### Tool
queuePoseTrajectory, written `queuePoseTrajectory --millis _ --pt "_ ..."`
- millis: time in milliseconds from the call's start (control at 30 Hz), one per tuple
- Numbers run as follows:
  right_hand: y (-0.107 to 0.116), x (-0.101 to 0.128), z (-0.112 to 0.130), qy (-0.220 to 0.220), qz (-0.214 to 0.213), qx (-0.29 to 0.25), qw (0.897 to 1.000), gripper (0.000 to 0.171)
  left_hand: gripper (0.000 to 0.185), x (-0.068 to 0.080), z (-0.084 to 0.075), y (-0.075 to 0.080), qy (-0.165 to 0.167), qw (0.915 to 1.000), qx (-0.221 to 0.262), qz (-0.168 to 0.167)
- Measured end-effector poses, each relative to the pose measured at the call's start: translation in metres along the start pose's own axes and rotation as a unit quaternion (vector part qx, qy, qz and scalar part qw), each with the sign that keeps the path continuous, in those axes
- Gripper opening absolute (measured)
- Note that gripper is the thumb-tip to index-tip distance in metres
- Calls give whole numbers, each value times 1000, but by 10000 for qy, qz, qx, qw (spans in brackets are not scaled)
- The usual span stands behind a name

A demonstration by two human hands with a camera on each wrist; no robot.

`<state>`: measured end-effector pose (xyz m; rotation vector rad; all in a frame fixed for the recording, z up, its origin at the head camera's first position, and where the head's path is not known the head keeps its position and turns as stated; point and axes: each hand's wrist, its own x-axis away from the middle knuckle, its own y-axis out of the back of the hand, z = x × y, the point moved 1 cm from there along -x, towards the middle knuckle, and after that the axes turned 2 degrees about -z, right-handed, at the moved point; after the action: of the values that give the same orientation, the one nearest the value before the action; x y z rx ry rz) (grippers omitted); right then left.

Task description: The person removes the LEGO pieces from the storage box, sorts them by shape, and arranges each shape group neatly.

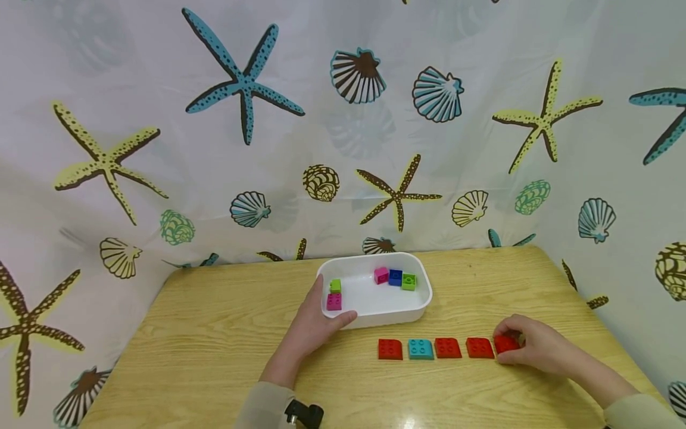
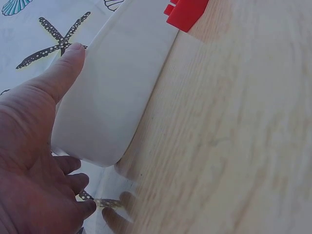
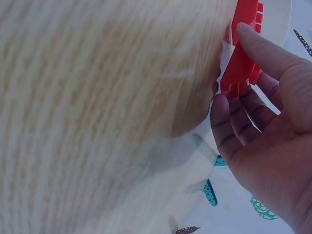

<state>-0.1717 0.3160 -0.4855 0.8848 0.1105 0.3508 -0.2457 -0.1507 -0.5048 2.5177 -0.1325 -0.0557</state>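
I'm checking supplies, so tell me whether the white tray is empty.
Not empty: the white tray holds five blocks, two by its left end, three toward the back.

Red block (image 1: 506, 344): pinched, at the right end of a block row (image 1: 447, 348). White tray (image 1: 386, 318): upright on the tabletop (image 1: 214, 339), open-topped, corners rounded.

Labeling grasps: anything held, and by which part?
Right hand: rightmost red block, pinched by near and far sides. Left hand: white tray, near-left corner.
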Motion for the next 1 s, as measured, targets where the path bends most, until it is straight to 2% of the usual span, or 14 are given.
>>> queuePoseTrajectory --millis 467,1000 --pt "-3 -1 -1 0 -38 -29 10000 34 124 4 -5 2 -9 10000 60 12" --pt "-3 0 -1 109 -70 52 9999 34 125 -1 0 -1 2 10000 0 33"
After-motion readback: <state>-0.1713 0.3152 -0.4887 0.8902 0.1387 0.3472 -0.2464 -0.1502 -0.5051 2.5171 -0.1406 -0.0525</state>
